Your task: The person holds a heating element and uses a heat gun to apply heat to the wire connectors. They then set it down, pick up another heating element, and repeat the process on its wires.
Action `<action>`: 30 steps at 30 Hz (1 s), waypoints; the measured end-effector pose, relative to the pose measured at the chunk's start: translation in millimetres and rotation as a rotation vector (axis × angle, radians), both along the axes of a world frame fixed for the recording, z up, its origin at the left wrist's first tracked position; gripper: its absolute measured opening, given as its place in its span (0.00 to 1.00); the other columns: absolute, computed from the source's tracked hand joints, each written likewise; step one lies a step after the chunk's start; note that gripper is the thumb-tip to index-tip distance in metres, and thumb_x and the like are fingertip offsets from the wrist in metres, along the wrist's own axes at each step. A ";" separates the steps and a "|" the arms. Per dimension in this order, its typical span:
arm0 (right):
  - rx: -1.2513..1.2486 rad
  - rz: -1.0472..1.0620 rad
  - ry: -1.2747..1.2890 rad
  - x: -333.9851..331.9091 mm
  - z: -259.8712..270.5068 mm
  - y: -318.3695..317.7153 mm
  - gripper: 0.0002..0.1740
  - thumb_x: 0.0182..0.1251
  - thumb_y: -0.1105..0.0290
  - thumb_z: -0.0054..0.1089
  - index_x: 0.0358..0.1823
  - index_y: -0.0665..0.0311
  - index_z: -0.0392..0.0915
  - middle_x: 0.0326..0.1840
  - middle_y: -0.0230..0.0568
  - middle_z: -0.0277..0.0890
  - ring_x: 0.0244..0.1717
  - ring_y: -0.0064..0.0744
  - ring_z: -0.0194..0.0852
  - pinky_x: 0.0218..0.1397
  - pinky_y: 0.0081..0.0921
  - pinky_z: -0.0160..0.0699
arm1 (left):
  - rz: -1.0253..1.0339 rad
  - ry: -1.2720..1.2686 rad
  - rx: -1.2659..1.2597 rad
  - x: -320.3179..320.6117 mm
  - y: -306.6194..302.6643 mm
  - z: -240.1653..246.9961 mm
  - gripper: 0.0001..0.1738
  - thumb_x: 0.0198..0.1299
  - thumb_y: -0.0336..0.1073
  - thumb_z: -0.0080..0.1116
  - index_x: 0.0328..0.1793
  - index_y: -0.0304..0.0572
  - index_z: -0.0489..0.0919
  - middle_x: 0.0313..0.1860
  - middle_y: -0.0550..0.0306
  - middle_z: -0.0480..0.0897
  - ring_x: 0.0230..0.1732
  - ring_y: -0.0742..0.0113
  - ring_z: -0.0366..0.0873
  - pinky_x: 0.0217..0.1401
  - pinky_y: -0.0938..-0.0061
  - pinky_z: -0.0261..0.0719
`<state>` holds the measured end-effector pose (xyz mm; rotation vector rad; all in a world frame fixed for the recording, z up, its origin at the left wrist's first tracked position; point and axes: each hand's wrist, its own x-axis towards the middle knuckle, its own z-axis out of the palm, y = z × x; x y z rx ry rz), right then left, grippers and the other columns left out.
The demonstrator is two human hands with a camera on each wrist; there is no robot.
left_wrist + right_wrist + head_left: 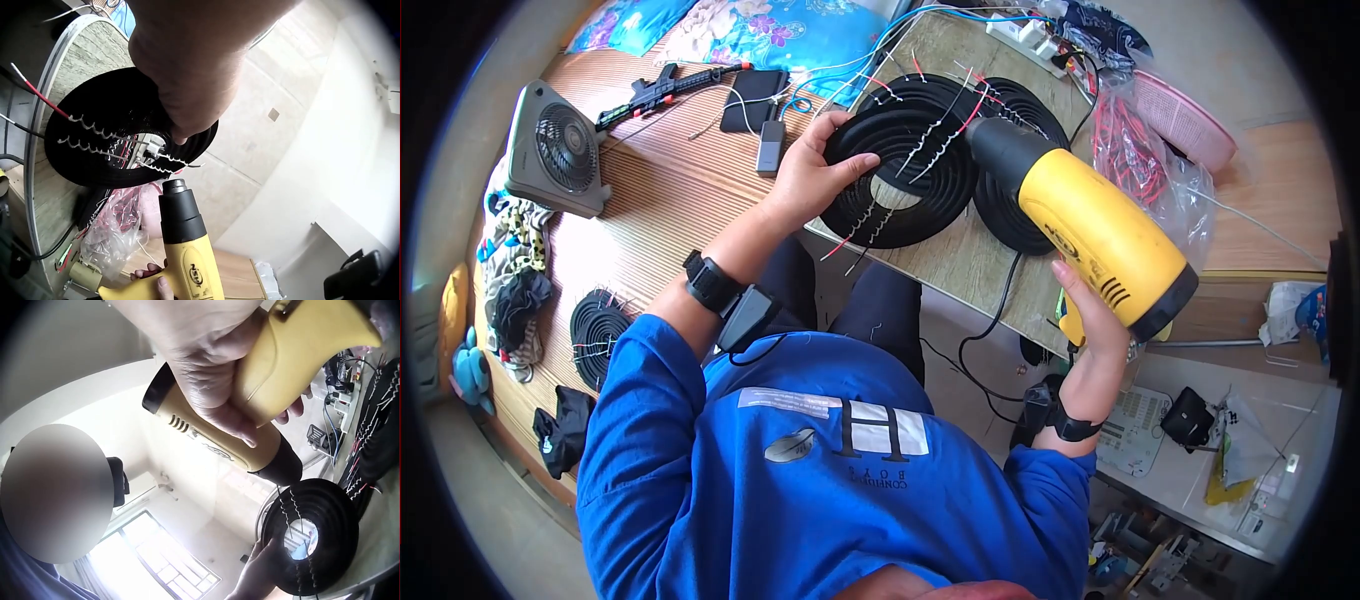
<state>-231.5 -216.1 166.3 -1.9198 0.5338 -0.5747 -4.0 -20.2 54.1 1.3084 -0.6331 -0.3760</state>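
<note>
My left hand (812, 180) grips the near-left rim of a black ribbed ring-shaped coil (945, 205), thumb on top, and holds it tilted over the table corner. Twisted bare wires with red and black ends cross the coil. My right hand (215, 381) is wrapped round the handle of a yellow heat gun (1100, 225). The gun's black nozzle (181, 209) points at the coil's wires, close to them; in the head view it overlaps the coil's right edge. Whether nozzle and wires touch, I cannot tell.
More black coils (1020, 110) lie on the table (960, 270) behind the held one. A power strip (1025, 38), a bag of red wire (1135, 160) and a pink basket (1185, 120) are at the back right. A fan (560, 150) stands left; a black cable hangs below the table edge.
</note>
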 end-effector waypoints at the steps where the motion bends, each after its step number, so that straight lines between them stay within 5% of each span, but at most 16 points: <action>1: 0.016 -0.010 0.007 -0.2 2.1 1.0 0.26 0.45 0.85 0.60 0.49 0.68 0.67 0.45 0.39 0.71 0.46 0.28 0.70 0.49 0.22 0.69 | 0.003 -0.004 0.007 0.1 0.2 0.3 0.21 0.47 0.29 0.61 0.46 0.37 0.66 0.37 0.60 0.76 0.39 0.76 0.73 0.42 0.83 0.72; 12: 0.020 -0.089 -0.040 17.1 12.0 12.7 0.25 0.45 0.85 0.60 0.49 0.67 0.68 0.45 0.40 0.71 0.45 0.29 0.70 0.48 0.22 0.70 | -0.002 -0.020 0.017 -5.0 -1.5 6.4 0.17 0.48 0.30 0.60 0.43 0.40 0.68 0.34 0.64 0.74 0.37 0.79 0.71 0.41 0.85 0.71; 23: 0.025 0.058 -0.076 17.3 15.2 10.6 0.25 0.46 0.84 0.59 0.49 0.68 0.67 0.44 0.41 0.71 0.44 0.29 0.71 0.46 0.21 0.71 | -0.006 -0.053 0.028 -4.2 -3.6 6.0 0.17 0.49 0.30 0.60 0.44 0.40 0.68 0.35 0.63 0.74 0.37 0.80 0.71 0.41 0.85 0.71; 30: 0.030 0.016 -0.102 6.9 3.8 9.2 0.26 0.47 0.85 0.57 0.51 0.69 0.65 0.45 0.43 0.71 0.45 0.31 0.71 0.46 0.24 0.72 | 0.049 0.168 -0.162 5.2 -5.1 -7.2 0.16 0.52 0.32 0.57 0.46 0.38 0.67 0.36 0.60 0.75 0.37 0.77 0.72 0.41 0.83 0.72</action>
